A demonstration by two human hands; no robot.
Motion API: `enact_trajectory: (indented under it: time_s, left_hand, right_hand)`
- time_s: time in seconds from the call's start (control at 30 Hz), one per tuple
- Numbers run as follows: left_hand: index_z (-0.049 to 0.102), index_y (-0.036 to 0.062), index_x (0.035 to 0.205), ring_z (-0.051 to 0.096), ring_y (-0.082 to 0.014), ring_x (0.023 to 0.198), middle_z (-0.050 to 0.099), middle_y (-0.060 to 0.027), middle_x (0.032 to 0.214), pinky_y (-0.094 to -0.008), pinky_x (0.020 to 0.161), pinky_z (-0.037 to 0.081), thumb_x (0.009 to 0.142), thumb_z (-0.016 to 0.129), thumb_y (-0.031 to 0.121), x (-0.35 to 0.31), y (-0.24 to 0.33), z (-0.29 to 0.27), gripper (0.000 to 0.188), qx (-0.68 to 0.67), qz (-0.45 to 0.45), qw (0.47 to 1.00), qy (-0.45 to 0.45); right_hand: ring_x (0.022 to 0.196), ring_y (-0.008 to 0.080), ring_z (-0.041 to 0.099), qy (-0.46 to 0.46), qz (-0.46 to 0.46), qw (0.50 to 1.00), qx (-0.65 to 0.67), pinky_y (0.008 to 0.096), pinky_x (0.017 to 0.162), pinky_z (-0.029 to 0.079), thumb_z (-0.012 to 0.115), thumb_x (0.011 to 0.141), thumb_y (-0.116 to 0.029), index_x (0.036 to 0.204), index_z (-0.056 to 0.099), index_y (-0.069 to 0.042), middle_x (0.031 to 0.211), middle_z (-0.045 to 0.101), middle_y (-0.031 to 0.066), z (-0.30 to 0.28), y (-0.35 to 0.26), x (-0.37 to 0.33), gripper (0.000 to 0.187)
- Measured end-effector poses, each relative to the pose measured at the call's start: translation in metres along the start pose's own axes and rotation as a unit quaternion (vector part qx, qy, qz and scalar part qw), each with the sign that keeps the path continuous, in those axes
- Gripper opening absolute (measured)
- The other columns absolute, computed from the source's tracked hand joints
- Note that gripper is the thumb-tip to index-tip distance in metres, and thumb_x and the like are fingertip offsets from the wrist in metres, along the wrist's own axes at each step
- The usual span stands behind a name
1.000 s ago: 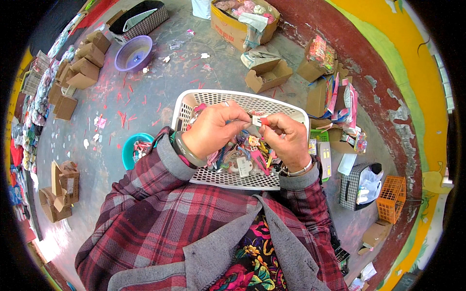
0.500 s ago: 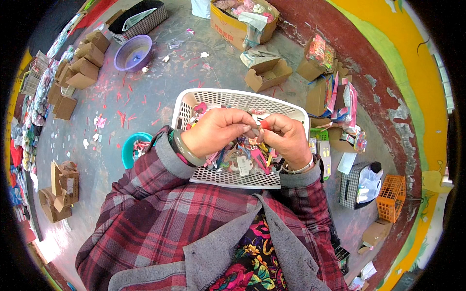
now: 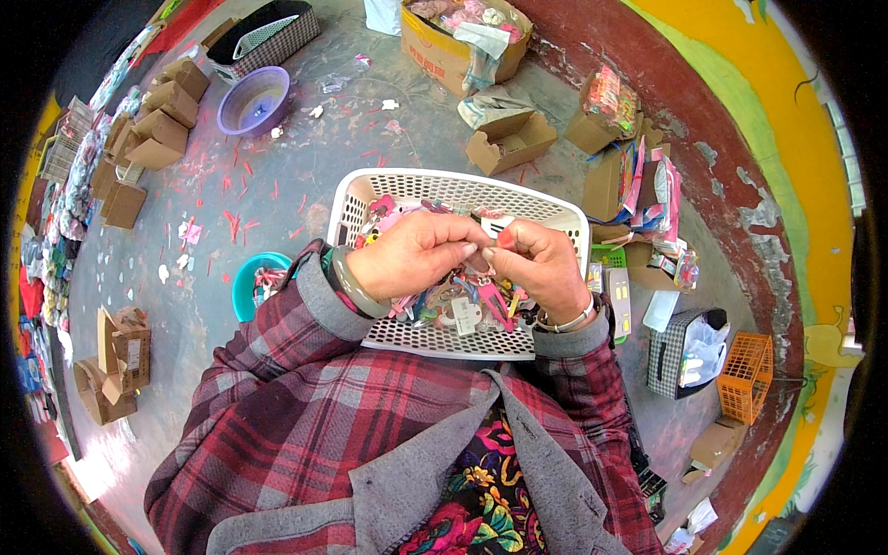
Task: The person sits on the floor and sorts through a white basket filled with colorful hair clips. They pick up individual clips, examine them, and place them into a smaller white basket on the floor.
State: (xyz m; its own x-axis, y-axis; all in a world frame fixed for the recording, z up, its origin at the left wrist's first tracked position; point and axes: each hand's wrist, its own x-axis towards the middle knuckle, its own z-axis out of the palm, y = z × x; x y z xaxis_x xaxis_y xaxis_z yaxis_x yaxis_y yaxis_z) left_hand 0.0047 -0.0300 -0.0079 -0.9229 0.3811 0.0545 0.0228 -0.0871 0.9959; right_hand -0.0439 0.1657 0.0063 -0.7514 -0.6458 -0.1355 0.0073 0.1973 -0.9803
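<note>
Both my hands meet above a white perforated plastic basket (image 3: 435,347). My left hand (image 3: 416,259) is closed in a pinch, its fingertips touching those of the other hand. My right hand (image 3: 546,268) pinches too, with a small red piece (image 3: 505,239) showing between thumb and forefinger. Whatever the left fingers hold is hidden. Beneath the hands, the basket is filled with small colourful items, among them a pink hair clip (image 3: 494,303) and a white card tag (image 3: 465,316).
A teal basin (image 3: 242,294) with small items stands left of the basket. Behind are a purple basin (image 3: 253,102) and an open cardboard box (image 3: 511,143). To the right lie a checked bag (image 3: 668,356) and an orange crate (image 3: 746,377). Red scraps litter the floor.
My right hand has shifted slightly left, bringing the fingertips of both hands closer together. The basket and its surroundings look the same.
</note>
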Motion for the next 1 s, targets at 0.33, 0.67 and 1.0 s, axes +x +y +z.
enact_trajectory:
  time_s: [0.33,0.67,1.0]
  left_hand:
    - [0.055,-0.0034,0.105,0.062,-0.0149,0.089,0.064,-0.0084,0.093,-0.0256,0.079,0.049,0.086,0.040,-0.006,0.000,0.006,0.001,0.024,-0.053,-0.017,0.998,0.015]
    - [0.054,-0.0012,0.105,0.063,-0.0140,0.086,0.063,-0.0068,0.087,-0.0255,0.078,0.049,0.084,0.041,-0.005,0.000,-0.001,0.003,0.025,-0.041,-0.019,0.999,0.021]
    - [0.048,0.0004,0.107,0.057,-0.0126,0.077,0.059,-0.0048,0.082,-0.0253,0.073,0.046,0.084,0.049,-0.002,0.001,0.008,0.003,0.023,0.140,-0.002,0.990,0.021]
  right_hand:
    - [0.068,0.0087,0.059,0.027,0.007,0.991,0.130,0.0213,0.063,0.049,0.054,0.083,-0.004,0.095,0.060,0.004,0.077,0.061,0.0030,-0.002,-0.001,0.002,0.016]
    - [0.064,0.0028,0.052,0.002,0.010,0.995,0.099,0.0169,0.062,0.045,0.062,0.078,-0.003,0.085,0.059,0.001,0.071,0.058,-0.0012,-0.001,0.002,0.002,0.009]
    - [0.059,0.0004,0.045,0.030,-0.004,0.999,0.011,0.0161,0.052,0.035,0.066,0.078,-0.008,0.080,0.058,-0.001,0.065,0.053,-0.0047,0.002,0.007,0.001,0.011]
